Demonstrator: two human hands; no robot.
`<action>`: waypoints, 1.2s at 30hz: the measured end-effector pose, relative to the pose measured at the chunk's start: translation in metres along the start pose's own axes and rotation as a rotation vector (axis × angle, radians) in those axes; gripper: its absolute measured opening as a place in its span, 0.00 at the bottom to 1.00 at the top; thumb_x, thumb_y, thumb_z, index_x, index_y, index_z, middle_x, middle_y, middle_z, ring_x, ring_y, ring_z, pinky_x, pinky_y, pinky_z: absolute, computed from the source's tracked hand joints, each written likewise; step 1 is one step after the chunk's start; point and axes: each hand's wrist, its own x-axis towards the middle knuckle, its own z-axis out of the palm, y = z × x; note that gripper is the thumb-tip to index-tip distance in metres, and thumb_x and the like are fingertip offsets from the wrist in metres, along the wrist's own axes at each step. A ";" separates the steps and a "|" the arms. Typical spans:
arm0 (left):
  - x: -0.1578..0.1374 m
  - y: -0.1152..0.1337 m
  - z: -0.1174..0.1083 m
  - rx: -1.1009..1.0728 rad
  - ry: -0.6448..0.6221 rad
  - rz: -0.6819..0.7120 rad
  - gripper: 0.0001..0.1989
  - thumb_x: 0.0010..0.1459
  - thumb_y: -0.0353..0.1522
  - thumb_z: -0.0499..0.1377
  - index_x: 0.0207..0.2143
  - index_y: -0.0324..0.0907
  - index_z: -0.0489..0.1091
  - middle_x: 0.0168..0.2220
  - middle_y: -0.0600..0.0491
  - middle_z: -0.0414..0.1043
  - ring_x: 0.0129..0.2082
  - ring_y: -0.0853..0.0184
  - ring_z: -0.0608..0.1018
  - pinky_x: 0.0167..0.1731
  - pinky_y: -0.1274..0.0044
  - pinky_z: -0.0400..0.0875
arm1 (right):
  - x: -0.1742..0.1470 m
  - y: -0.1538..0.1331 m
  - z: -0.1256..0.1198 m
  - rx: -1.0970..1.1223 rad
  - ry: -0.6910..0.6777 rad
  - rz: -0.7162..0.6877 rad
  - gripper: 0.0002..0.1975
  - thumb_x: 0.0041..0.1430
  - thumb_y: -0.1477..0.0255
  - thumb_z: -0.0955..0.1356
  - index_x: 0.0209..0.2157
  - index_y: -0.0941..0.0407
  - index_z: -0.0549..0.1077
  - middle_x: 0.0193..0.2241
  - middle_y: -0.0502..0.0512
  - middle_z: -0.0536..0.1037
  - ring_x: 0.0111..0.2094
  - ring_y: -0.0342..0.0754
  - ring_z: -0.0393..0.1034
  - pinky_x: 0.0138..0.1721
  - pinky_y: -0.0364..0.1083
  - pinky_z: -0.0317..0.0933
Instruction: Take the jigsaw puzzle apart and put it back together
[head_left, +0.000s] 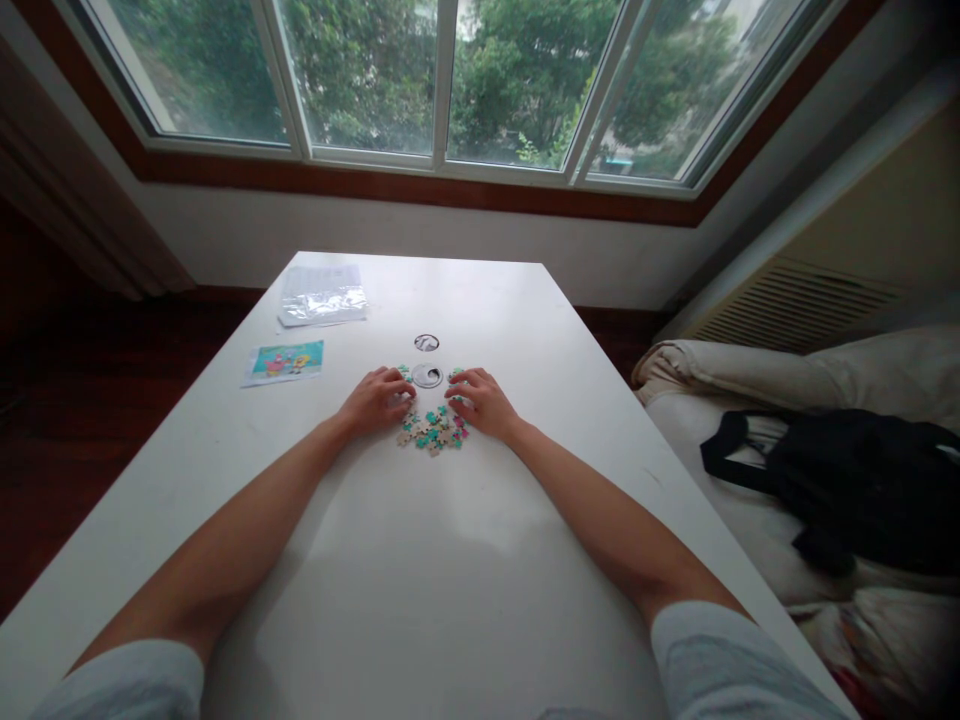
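Head view: A white surface stands before the window, with trees beyond the glass. Both forearms reach forward over it from grey sleeves.

Left hand: palm down, fingers curled, at the left side of the pieces. Whether a piece is pinched under the fingertips cannot be determined at this size.

Right hand: palm down, fingers bent and pointing inward, at the right side of the same pieces. Its grip likewise cannot be determined. The hands are apart, facing one another.

Pieces: jigsaw type, in green, pale brown and some pink, heaped loosely between the hands and on the wearer's side of them. A few more show beyond the fingers of each hand.

Near disc: flat on the surface, between the hands, just beyond the heap. Far disc: in line behind it, a short gap between the two.

Left portion of surface: a picture with pink and yellow cartoon figures on blue-green; farther back, near the edge, a clear packet, glossy and creased.

Right of surface: a black item lies on a pale padded seat.
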 end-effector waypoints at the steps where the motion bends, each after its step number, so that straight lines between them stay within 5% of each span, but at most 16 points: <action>1: 0.000 0.000 0.000 -0.002 -0.005 0.007 0.09 0.61 0.34 0.61 0.42 0.49 0.79 0.43 0.49 0.74 0.45 0.59 0.73 0.50 0.66 0.68 | 0.000 -0.002 -0.001 0.006 -0.032 -0.031 0.08 0.65 0.69 0.71 0.44 0.47 0.81 0.52 0.56 0.77 0.55 0.56 0.65 0.57 0.58 0.60; 10: 0.001 -0.004 0.001 -0.004 -0.016 0.027 0.07 0.64 0.33 0.59 0.37 0.46 0.78 0.39 0.50 0.76 0.42 0.61 0.73 0.47 0.68 0.68 | 0.001 -0.003 0.000 -0.007 -0.082 -0.041 0.07 0.61 0.66 0.74 0.42 0.47 0.81 0.54 0.54 0.76 0.58 0.57 0.63 0.58 0.59 0.58; 19: 0.002 -0.005 0.005 -0.001 0.065 -0.103 0.14 0.66 0.33 0.57 0.50 0.48 0.78 0.42 0.51 0.80 0.40 0.61 0.75 0.46 0.68 0.68 | 0.000 -0.002 0.000 -0.020 -0.036 0.016 0.05 0.61 0.67 0.74 0.40 0.49 0.80 0.54 0.56 0.76 0.58 0.57 0.63 0.58 0.58 0.59; 23: 0.002 -0.003 0.004 0.005 0.076 -0.131 0.13 0.65 0.31 0.58 0.49 0.46 0.78 0.40 0.50 0.79 0.39 0.61 0.75 0.45 0.68 0.68 | 0.000 -0.003 0.000 -0.016 -0.072 -0.022 0.09 0.60 0.65 0.75 0.42 0.48 0.80 0.55 0.55 0.76 0.59 0.57 0.62 0.59 0.58 0.57; 36: 0.001 0.002 -0.001 -0.017 -0.012 0.025 0.06 0.60 0.32 0.62 0.40 0.47 0.78 0.42 0.49 0.75 0.44 0.59 0.73 0.48 0.67 0.67 | 0.001 -0.001 0.001 0.003 0.005 -0.002 0.07 0.58 0.67 0.76 0.39 0.50 0.79 0.55 0.56 0.75 0.61 0.57 0.61 0.61 0.59 0.56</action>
